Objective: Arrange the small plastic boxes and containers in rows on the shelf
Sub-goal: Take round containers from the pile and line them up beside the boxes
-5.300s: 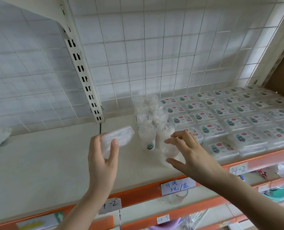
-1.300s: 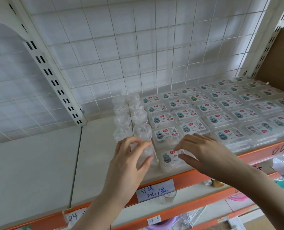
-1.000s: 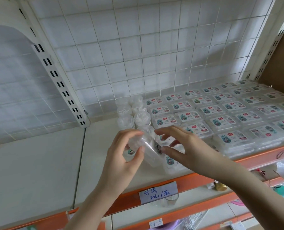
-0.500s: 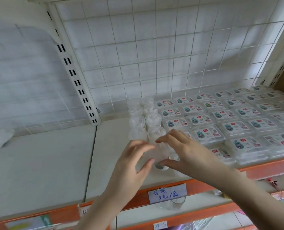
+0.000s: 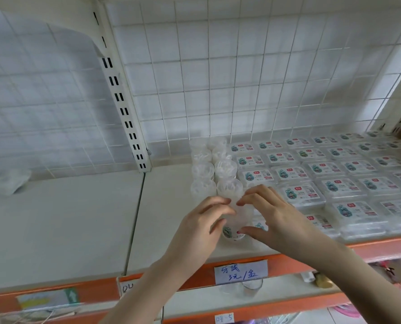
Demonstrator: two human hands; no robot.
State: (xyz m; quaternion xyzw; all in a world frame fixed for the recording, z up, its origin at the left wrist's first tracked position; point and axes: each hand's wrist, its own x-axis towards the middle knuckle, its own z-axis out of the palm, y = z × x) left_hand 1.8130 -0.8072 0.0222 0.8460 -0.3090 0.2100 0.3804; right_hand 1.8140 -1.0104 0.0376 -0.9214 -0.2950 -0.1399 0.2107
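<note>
At the front of the white shelf (image 5: 77,218), a clear round container (image 5: 238,222) stands upright between both hands. Left hand (image 5: 199,228) curls its fingers round the container's left side; right hand (image 5: 274,218) grips the right side, thumb low by the label. Container sits at the near end of two rows of round containers (image 5: 214,169), just beside the flat labelled boxes (image 5: 335,174).

I see a bright, even, soft daylight with a cool pale tone. The wire grid (image 5: 218,73) bends toward the edges, strongly at 2 o'clock. A grey shadow lies on the wall (image 5: 38,94) at 10 o'clock. The lower edge at 7 o'clock is smeared.
</note>
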